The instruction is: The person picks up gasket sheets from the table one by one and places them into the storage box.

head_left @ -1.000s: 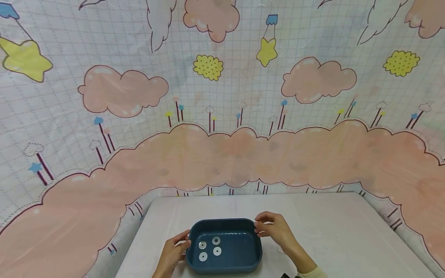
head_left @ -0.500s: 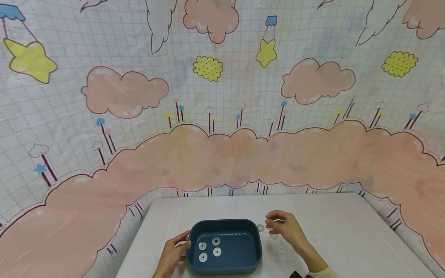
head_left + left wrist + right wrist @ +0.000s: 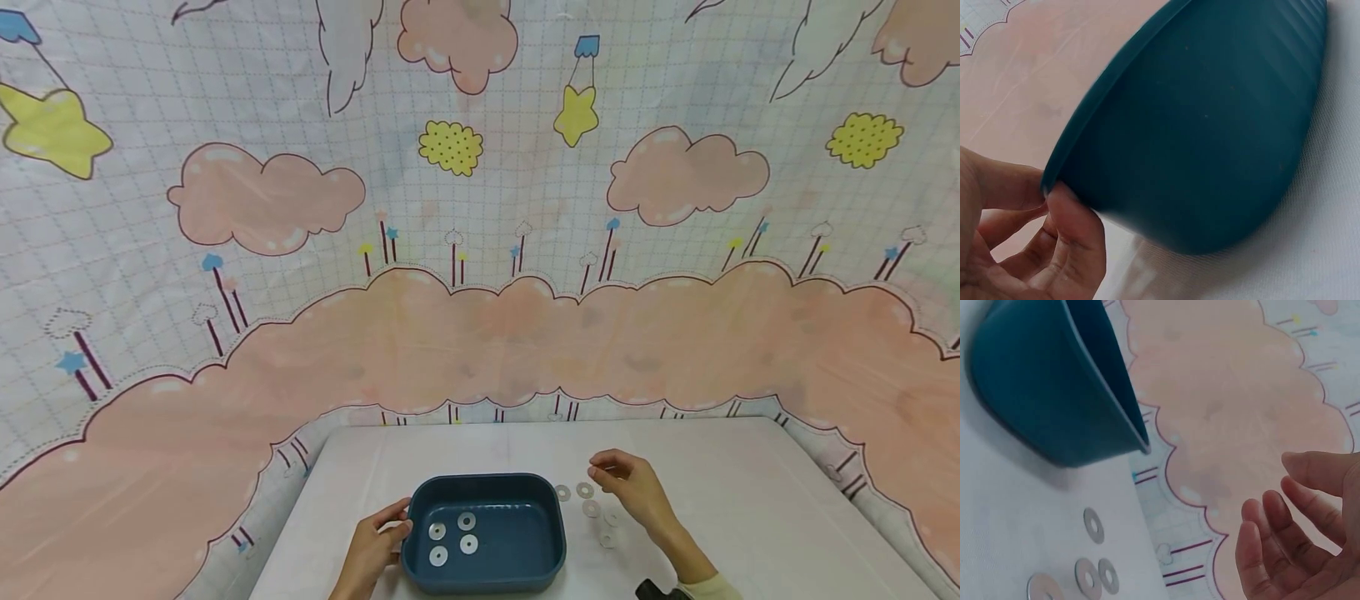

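A dark blue rectangular tub [image 3: 517, 533] with rounded corners stands on the white tabletop in the head view. Inside it, toward the left, lie several flat metal washers [image 3: 463, 548]. My left hand [image 3: 367, 546] is at the tub's left side; the left wrist view shows its thumb and finger pinching the rim of the tub [image 3: 1197, 125]. To the tub's right, my right hand [image 3: 633, 492] is raised over the table, fingers loosely bent and holding nothing. Several more washers [image 3: 1038, 584] lie on the table between that hand and the tub.
The white tabletop [image 3: 420, 446] stretches behind and to both sides of the tub. A cloth printed with clouds and stars [image 3: 480, 342] hangs beyond the table's far edge. A dark object [image 3: 656, 590] sits at the right wrist, near a pale sleeve [image 3: 716, 588].
My right hand has moved from the tub's right rim away to the right, uncovering the washers on the table. The left hand and the tub have stayed in place.
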The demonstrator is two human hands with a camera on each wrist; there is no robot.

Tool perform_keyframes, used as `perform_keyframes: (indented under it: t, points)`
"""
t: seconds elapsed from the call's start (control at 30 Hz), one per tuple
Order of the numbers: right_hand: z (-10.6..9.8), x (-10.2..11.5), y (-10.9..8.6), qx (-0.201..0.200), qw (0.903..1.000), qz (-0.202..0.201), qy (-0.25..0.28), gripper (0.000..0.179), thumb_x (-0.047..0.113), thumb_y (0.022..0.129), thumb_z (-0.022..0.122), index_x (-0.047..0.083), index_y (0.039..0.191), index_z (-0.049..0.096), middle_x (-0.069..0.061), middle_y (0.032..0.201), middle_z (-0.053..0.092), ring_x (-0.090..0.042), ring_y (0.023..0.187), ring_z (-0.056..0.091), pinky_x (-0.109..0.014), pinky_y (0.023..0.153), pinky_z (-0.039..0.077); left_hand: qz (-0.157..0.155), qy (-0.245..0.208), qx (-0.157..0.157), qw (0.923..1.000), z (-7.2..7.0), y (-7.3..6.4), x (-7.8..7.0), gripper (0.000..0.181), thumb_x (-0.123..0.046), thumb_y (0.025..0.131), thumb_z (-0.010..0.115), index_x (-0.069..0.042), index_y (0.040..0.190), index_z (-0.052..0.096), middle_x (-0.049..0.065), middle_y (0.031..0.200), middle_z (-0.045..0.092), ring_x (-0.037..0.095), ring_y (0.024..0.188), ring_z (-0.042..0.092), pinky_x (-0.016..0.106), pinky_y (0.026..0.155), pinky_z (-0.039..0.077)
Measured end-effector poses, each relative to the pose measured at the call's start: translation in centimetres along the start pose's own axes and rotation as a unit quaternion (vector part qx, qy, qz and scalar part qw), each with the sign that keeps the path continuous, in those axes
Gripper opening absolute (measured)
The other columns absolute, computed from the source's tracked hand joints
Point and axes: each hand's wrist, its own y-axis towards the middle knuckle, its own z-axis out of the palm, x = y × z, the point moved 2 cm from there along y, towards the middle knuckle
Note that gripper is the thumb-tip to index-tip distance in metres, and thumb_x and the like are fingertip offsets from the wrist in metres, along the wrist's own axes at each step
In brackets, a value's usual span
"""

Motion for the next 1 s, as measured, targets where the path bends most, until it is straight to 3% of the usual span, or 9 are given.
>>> perform_keyframes:
  t: [0.2,0.63,1.0]
  points:
    - [-0.3,-1.3,0.6,-0.014,0.9991,0.007,-0.039,0.021,0.023,0.088,0.073,0.01,0.104,0.071,-0.004,0.099,0.072,-0.012,0.09,0.065,-0.025,0.077,0.05,-0.001,0.005,0.001,1.0,0.0,0.2,0.0,0.048,-0.006,0.09,0.063,0.002,0.136,0.055,0.013,0.113,0.055,0.014,0.081,0.058,0.033,0.06,0.053]
    - [-0.3,-4.1,2.4,-0.005,0.9978,-0.007,-0.066,0.028,0.023,0.088,0.072,0.006,0.11,0.07,-0.005,0.099,0.073,-0.013,0.092,0.064,-0.026,0.08,0.049,-0.005,0.003,0.005,1.0,-0.2,0.5,-0.2,0.048,-0.005,0.091,0.062,0.003,0.137,0.054,0.013,0.111,0.054,0.015,0.08,0.057,0.034,0.061,0.054]
    - [0.3,-6.1,3.4,-0.001,0.9938,0.01,-0.11,0.027,0.024,0.086,0.074,0.012,0.11,0.073,-0.002,0.1,0.071,-0.016,0.095,0.062,-0.032,0.082,0.048,-0.007,0.005,0.005,0.9999,-0.1,0.8,-0.2,0.047,-0.006,0.09,0.063,0.002,0.136,0.055,0.012,0.111,0.055,0.015,0.08,0.057,0.034,0.062,0.054]
